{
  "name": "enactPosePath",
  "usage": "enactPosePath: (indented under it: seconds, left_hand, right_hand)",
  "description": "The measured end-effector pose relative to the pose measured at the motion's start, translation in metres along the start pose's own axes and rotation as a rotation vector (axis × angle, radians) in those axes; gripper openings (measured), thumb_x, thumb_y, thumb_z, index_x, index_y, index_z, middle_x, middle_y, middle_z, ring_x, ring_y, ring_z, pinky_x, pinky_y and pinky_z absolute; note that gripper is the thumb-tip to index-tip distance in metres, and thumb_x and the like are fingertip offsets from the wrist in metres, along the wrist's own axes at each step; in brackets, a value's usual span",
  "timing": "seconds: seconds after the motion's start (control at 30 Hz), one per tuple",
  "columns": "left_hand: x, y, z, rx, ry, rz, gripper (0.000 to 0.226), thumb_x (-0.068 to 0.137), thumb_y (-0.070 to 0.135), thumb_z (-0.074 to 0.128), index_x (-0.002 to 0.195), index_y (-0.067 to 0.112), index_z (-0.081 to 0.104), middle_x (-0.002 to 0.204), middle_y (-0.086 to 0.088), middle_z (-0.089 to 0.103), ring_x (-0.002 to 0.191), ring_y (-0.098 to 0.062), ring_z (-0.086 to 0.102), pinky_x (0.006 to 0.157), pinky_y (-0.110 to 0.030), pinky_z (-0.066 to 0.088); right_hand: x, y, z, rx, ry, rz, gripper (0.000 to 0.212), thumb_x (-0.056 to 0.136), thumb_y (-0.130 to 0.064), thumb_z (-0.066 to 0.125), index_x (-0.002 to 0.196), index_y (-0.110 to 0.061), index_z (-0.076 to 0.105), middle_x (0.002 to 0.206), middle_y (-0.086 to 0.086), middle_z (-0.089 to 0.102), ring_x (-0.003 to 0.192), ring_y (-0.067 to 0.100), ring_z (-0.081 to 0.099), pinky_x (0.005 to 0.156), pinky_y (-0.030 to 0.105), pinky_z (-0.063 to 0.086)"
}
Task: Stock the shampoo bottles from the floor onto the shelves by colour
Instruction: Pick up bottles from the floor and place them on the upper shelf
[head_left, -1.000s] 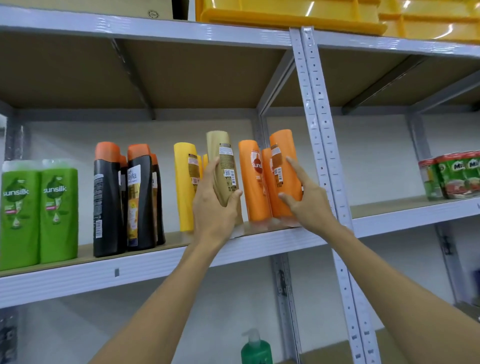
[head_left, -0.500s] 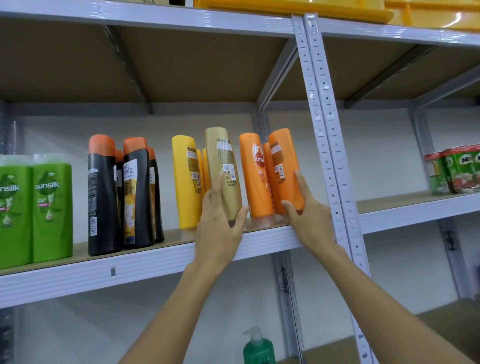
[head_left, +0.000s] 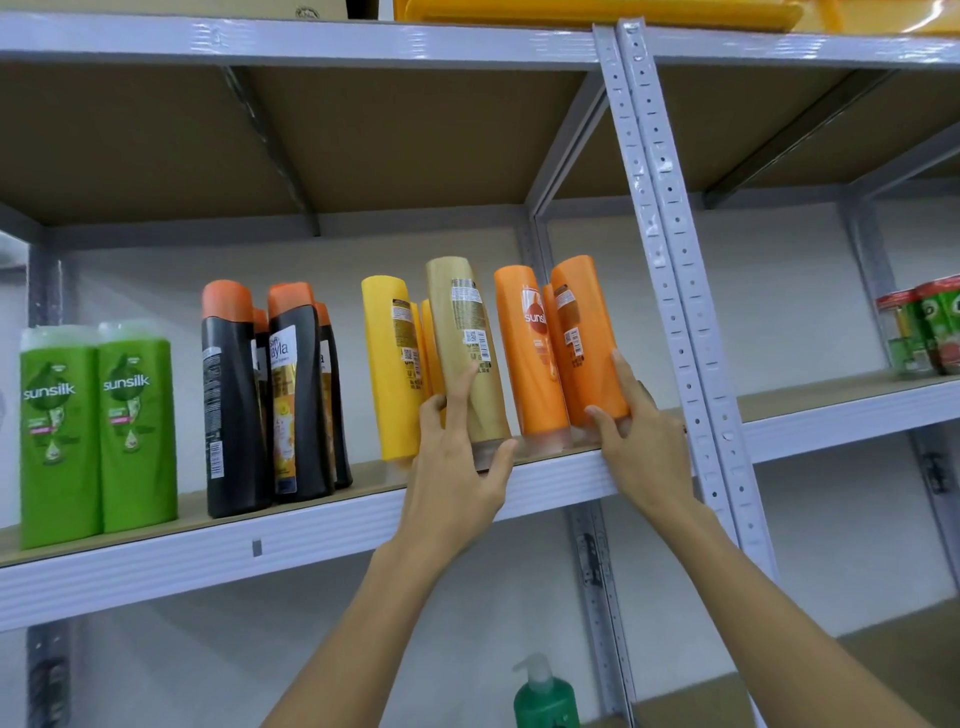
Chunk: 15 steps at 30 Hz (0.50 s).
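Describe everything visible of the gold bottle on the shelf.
The gold bottle is a tall, glossy, plastic-looking shampoo bottle standing cap-down, tilted slightly left, near the shelf front edge. Its back label with barcode faces the camera. It stands between yellow and orange bottles. The left hand grips its lower part.

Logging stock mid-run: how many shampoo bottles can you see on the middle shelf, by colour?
Green bottles: 2
Black bottles, orange caps: 4
Yellow bottles: 3
Gold bottle: 1
Orange bottles: 3
Total: 13; some rear ones show only as slivers.
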<state>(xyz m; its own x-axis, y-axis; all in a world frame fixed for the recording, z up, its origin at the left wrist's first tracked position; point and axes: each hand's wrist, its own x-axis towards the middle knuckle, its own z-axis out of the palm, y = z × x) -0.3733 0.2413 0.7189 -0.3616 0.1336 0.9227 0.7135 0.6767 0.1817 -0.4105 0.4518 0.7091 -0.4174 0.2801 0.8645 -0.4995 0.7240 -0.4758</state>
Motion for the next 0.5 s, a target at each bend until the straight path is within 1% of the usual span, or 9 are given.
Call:
enactPosePath:
  seconds: [0.1,0.17,0.23,0.3,0.37,0.4,0.43,0.47,0.5]
  left_hand:
    - [0.000,-0.001,0.000,-0.020,0.002,0.003,0.083,0.094,0.035,0.066,0.156,0.044,0.011,0.151,0.004,0.029,0.121,0.004,0.028,0.097,-0.009,0.024]
    - [0.000,-0.001,-0.001,-0.035,0.013,0.010,0.082,0.094,0.035,0.068,0.155,0.044,0.014,0.149,0.005,0.032,0.122,0.004,0.030,0.093,-0.003,0.022]
    - [0.000,-0.001,-0.003,-0.045,0.036,0.022,0.082,0.093,0.034,0.069,0.155,0.044,0.017,0.148,0.006,0.035,0.121,0.006,0.031,0.088,0.003,0.023]
    - [-0.002,-0.001,-0.007,-0.053,0.062,0.031,0.082,0.092,0.033,0.071,0.155,0.043,0.020,0.147,0.007,0.038,0.120,0.009,0.031,0.085,0.007,0.025]
    - [-0.006,-0.001,-0.015,-0.079,0.089,0.051,0.081,0.092,0.031,0.071,0.156,0.040,0.022,0.148,0.006,0.039,0.127,0.004,0.035,0.093,0.004,0.027]
    - [-0.008,-0.001,-0.019,-0.095,0.101,0.068,0.080,0.092,0.030,0.072,0.156,0.038,0.024,0.149,0.006,0.039,0.133,-0.001,0.037,0.100,-0.001,0.030]
    - [-0.011,-0.001,-0.023,-0.108,0.113,0.087,0.079,0.092,0.030,0.072,0.156,0.036,0.026,0.150,0.004,0.040,0.137,-0.005,0.038,0.106,-0.006,0.032]
    - [-0.015,-0.001,-0.028,-0.119,0.126,0.106,0.079,0.092,0.029,0.072,0.156,0.034,0.028,0.150,0.003,0.041,0.138,-0.007,0.039,0.108,-0.009,0.034]
    - [-0.019,-0.001,-0.032,-0.130,0.140,0.124,0.078,0.092,0.027,0.073,0.156,0.032,0.029,0.149,0.001,0.042,0.138,-0.008,0.041,0.109,-0.008,0.034]
  right_hand:
    - [-0.001,0.001,0.001,0.007,-0.013,0.011,0.073,0.102,-0.046,0.051,0.160,-0.042,0.005,0.145,0.008,0.056,0.119,0.030,0.062,0.103,0.053,0.051]
    - [-0.002,0.001,0.002,0.029,0.002,0.015,0.073,0.101,-0.049,0.049,0.160,-0.040,0.007,0.149,0.008,0.053,0.124,0.031,0.060,0.105,0.053,0.049]
    - [-0.008,-0.002,0.004,0.082,0.042,0.002,0.073,0.099,-0.058,0.045,0.160,-0.039,0.009,0.156,0.006,0.045,0.134,0.031,0.052,0.108,0.056,0.046]
    - [-0.017,-0.007,0.008,0.138,0.093,-0.008,0.073,0.098,-0.064,0.042,0.159,-0.041,0.009,0.163,0.003,0.034,0.145,0.029,0.040,0.110,0.060,0.043]
    - [-0.026,-0.019,0.011,0.178,0.156,-0.025,0.073,0.098,-0.062,0.043,0.160,-0.041,0.009,0.166,0.002,0.026,0.151,0.027,0.030,0.112,0.061,0.041]
    - [-0.030,-0.028,0.011,0.194,0.186,-0.061,0.072,0.100,-0.059,0.043,0.161,-0.039,0.010,0.167,0.002,0.023,0.153,0.026,0.026,0.114,0.059,0.040]
    - [-0.033,-0.039,0.012,0.205,0.205,-0.112,0.070,0.101,-0.054,0.044,0.161,-0.038,0.012,0.168,0.000,0.021,0.154,0.024,0.024,0.116,0.055,0.038]
    - [-0.037,-0.049,0.012,0.209,0.211,-0.170,0.068,0.102,-0.050,0.046,0.161,-0.037,0.014,0.168,-0.002,0.020,0.154,0.022,0.022,0.119,0.049,0.034]
    - [-0.041,-0.060,0.014,0.211,0.204,-0.225,0.069,0.102,-0.046,0.049,0.161,-0.036,0.016,0.168,-0.004,0.019,0.155,0.020,0.021,0.121,0.039,0.029]
